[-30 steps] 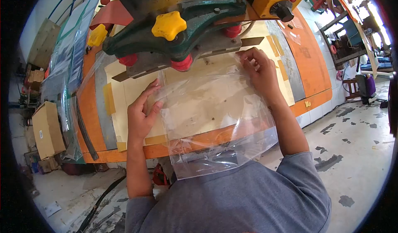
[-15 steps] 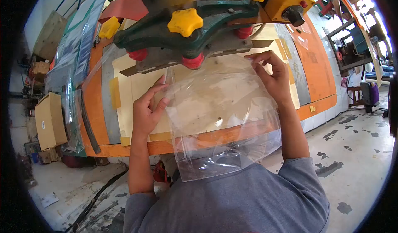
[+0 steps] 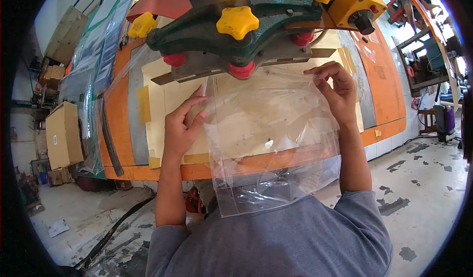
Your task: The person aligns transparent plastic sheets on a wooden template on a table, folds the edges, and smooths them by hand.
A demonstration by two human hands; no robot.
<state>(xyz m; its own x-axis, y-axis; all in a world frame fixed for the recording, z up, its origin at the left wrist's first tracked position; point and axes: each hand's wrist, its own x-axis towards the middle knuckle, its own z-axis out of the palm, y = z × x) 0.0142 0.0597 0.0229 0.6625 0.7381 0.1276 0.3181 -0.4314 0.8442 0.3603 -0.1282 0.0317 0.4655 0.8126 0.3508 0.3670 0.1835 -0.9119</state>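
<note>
A clear, glossy plastic sheet (image 3: 276, 129) lies over the beige work surface and hangs past the table's front edge toward my shirt. Its far edge reaches the press machine's straight metal bar (image 3: 276, 61). At the sheet's left edge is my left hand (image 3: 185, 124), fingers apart, with index finger and thumb at or close to the plastic. Up at the far right corner, my right hand (image 3: 337, 87) pinches the sheet between thumb and forefinger. Whether the sheet has one layer or several, I cannot tell.
Above the sheet stands a dark green press frame (image 3: 236, 33) with yellow star knobs (image 3: 238, 23) and a yellow control box (image 3: 357, 8). More plastic sheets (image 3: 91, 75) and a cardboard box (image 3: 64, 135) are on the left. Another person (image 3: 411, 6) is at the far right.
The whole view has shifted slightly, so the machine and table appear further right. Both hands stay at the same places on the sheet.
</note>
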